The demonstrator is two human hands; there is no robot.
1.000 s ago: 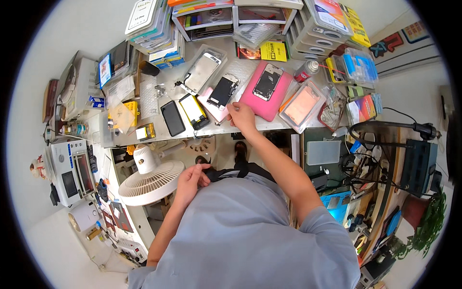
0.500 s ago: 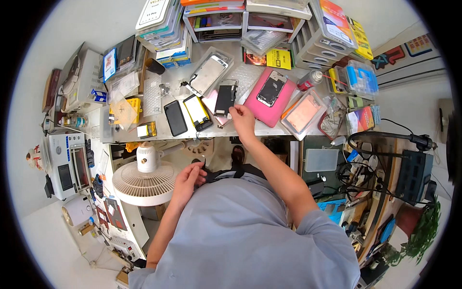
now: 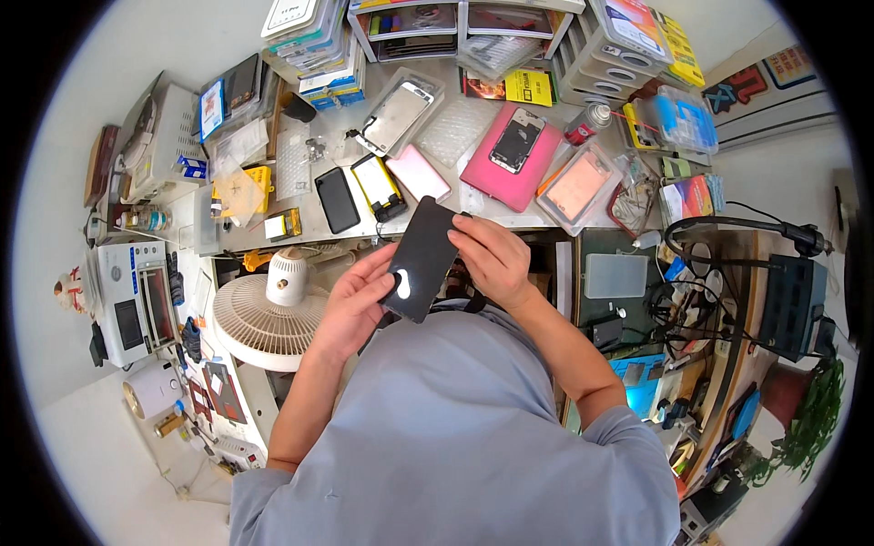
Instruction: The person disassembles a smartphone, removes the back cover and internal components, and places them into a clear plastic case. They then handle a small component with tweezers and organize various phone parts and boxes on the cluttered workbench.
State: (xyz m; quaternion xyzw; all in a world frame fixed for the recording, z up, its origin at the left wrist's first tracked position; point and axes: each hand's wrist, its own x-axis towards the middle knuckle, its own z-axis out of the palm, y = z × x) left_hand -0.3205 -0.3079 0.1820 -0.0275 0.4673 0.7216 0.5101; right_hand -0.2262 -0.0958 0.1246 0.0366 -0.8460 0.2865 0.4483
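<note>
A flat black phone part (image 3: 422,246) is held up by both hands just off the bench's front edge, its glossy face turned upward with a bright spot at its lower left. My left hand (image 3: 362,297) grips its lower left side, thumb on the face. My right hand (image 3: 493,264) grips its upper right edge. Behind it lie a pale pink phone (image 3: 419,169), a yellow-and-black phone item (image 3: 376,188), a black case (image 3: 337,198) and an opened phone (image 3: 516,138) on a pink pad (image 3: 487,182).
The bench (image 3: 256,237) carries clear boxes (image 3: 578,187), drawer units (image 3: 461,5), stacked packages (image 3: 300,23) and a spray can (image 3: 587,124). Below are a white fan (image 3: 255,323) and my shirt. A side bench at right holds cables and a dark electrical unit (image 3: 794,308); an oven-like machine (image 3: 132,318) stands left.
My right hand has lifted the black part off the pale pink phone and drawn it toward me. My left hand has risen and now holds it too.
</note>
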